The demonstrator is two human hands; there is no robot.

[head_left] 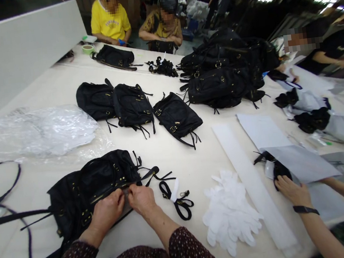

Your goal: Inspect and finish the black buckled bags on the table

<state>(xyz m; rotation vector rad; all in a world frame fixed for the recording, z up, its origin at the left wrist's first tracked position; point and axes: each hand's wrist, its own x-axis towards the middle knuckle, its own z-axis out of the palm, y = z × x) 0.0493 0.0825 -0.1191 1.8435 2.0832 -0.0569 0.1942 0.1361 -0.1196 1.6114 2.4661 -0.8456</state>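
A black bag [93, 176] with brass buckles, a zip and long straps lies on its side on the table in front of me. My left hand [108, 210] is closed on the bag's near edge beside the zip, fingers curled and pinching. Close to it, my right hand [143, 199] pinches the same edge near the bag's right end. What exactly lies between the fingertips is hidden. Just right of my right hand is a coiled black strap [183, 207] with a white wrap and metal clips.
White die-cut pieces [231, 214] lie in a pile beside a long white strip [251, 186]. Clear plastic [37, 131] lies at left. Further back are black bags [176, 116] and a large bag heap [224, 72]. At right, a co-worker's hand [292, 191] holds a black item and grey sheet.
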